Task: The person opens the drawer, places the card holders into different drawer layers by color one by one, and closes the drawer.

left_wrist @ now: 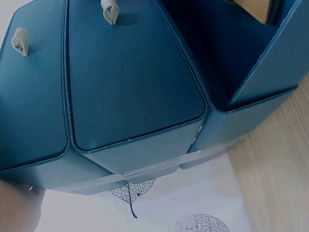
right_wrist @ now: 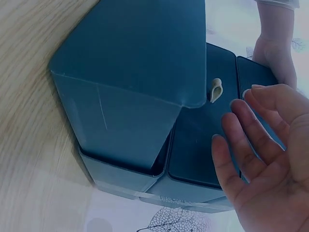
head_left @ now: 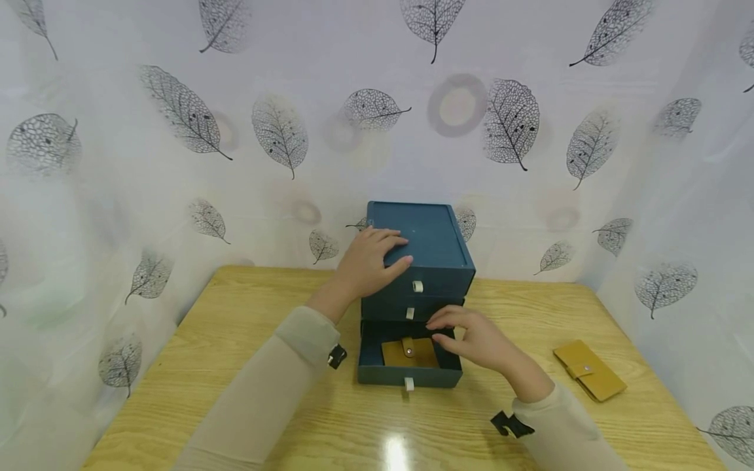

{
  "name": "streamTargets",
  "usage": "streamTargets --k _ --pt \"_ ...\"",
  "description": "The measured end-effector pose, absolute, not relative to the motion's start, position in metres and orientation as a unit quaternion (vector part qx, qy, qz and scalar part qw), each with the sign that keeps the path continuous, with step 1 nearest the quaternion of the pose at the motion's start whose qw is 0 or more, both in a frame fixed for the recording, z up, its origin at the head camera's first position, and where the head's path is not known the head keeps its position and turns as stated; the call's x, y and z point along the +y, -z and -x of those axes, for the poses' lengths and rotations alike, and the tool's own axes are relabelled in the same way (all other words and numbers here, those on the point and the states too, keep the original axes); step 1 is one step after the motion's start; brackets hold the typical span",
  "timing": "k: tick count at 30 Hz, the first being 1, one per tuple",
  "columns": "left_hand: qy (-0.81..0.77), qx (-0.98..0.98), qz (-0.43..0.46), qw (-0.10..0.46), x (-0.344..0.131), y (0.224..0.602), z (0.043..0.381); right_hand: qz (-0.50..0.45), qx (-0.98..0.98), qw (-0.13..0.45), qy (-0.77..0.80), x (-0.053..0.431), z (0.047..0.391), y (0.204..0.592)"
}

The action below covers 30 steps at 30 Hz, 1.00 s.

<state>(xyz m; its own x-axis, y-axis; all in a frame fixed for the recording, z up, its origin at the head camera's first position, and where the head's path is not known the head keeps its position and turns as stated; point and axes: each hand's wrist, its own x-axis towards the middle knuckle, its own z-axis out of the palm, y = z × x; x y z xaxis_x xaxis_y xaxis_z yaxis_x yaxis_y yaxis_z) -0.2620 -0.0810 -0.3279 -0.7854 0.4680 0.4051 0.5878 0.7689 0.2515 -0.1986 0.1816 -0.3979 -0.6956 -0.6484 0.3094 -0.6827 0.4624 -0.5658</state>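
A dark blue three-drawer box [head_left: 415,232] stands on the table, its bottom drawer [head_left: 377,375] pulled out. Inside that drawer lies a mustard-yellow wallet [head_left: 424,353] with a snap strap. My left hand [head_left: 368,261] rests on the left part of the box's top, fingers spread loosely. Over the right side of the drawer hovers my right hand [head_left: 474,337], its fingers relaxed and slightly bent, holding nothing. In the right wrist view the palm of the right hand [right_wrist: 270,169] shows beside the drawer fronts. White loop pulls [left_wrist: 110,12] mark the upper two drawers, both closed.
A second mustard-yellow wallet [head_left: 589,369], with its strap fastened, lies on the right of the wooden table [head_left: 265,307]. Behind the box hangs a white curtain [head_left: 330,59] printed with leaves.
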Motion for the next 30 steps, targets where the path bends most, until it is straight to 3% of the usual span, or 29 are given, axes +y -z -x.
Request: streamTargets --k 30 --pt "0.185 -0.93 0.28 0.154 -0.081 0.327 0.262 -0.36 -0.866 0.079 -0.337 0.214 0.189 0.396"
